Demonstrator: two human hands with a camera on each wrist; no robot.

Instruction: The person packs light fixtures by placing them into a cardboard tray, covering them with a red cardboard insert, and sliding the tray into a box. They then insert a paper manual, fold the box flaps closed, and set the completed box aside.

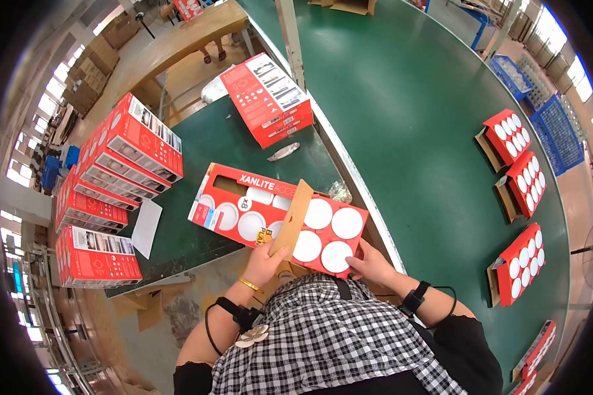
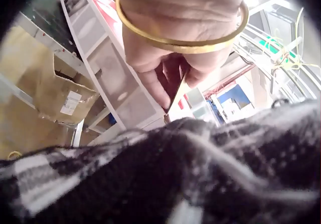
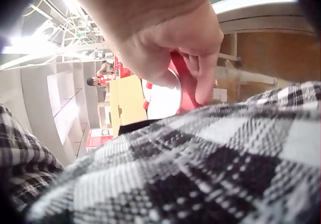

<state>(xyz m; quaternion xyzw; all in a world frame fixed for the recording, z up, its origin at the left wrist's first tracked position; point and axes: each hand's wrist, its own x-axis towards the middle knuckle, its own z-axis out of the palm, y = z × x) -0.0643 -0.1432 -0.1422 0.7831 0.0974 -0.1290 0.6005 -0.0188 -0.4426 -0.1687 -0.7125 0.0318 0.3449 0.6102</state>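
Note:
In the head view, a red XANLITE carton (image 1: 240, 214) lies at a slant over the front edge of the green table, its raised brown cardboard flap (image 1: 293, 220) standing at its open end. My left hand (image 1: 263, 264) pinches the flap's lower end, as the left wrist view also shows, with the carton's side (image 2: 113, 71) beside the fingers. A red tray with white round discs (image 1: 323, 234) extends from that open end. Its near right corner is gripped by my right hand (image 1: 372, 263), thumb on top. In the right wrist view, fingers curl around the tray's edge beside a white disc (image 3: 165, 101).
Stacked red cartons (image 1: 145, 141) stand at left by a white sheet (image 1: 146, 229). Another red carton stack (image 1: 267, 99) stands behind. Right of a pale rail, a green table (image 1: 402, 118) carries several filled trays (image 1: 517, 263). A metal post (image 1: 290, 43) rises behind.

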